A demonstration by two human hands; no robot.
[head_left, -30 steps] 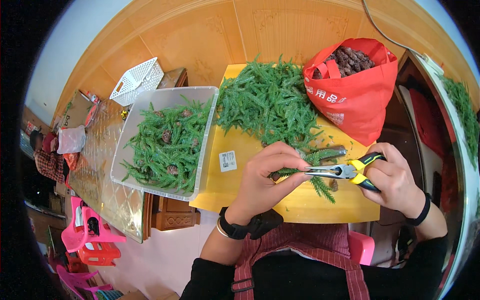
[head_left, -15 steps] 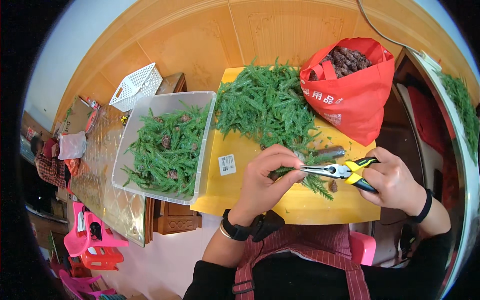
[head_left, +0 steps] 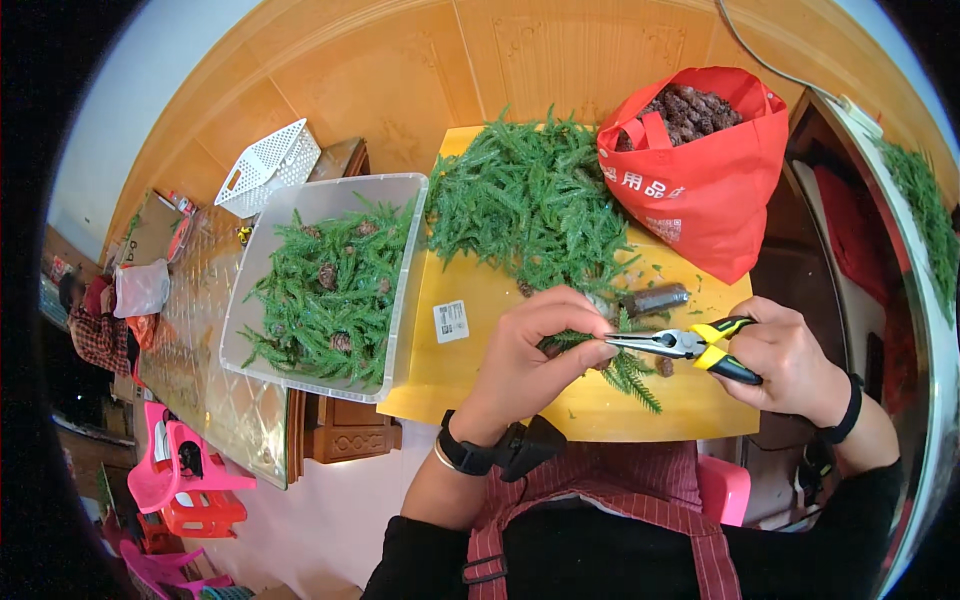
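Observation:
My left hand (head_left: 548, 350) is closed in a pinch on a green artificial pine sprig (head_left: 630, 378), whose needles show below and right of my fingers. In my right hand (head_left: 790, 358) are yellow-and-black long-nose pliers (head_left: 675, 343), held by the handles. Their tips reach my left thumb and forefinger; what lies between the jaws is too small to make out. Behind my hands, a heap of pine sprigs (head_left: 535, 200) covers the back of the yellow table (head_left: 440, 385). A dark cylindrical roll (head_left: 655, 298) lies just beyond the pliers, and a small pine cone (head_left: 665, 367) sits beneath them.
On the left stands a clear plastic bin (head_left: 398, 330) with sprigs and cones. A red bag (head_left: 700, 190) full of pine cones is at the back right. A white label (head_left: 451, 321) lies on the table. Farther left are a white basket (head_left: 270, 170), pink chairs (head_left: 165, 475) and another person (head_left: 95, 330).
Both hands and the pliers stay almost in place. The sprig's needles have shifted slightly under the pliers, and the whole view has moved a little.

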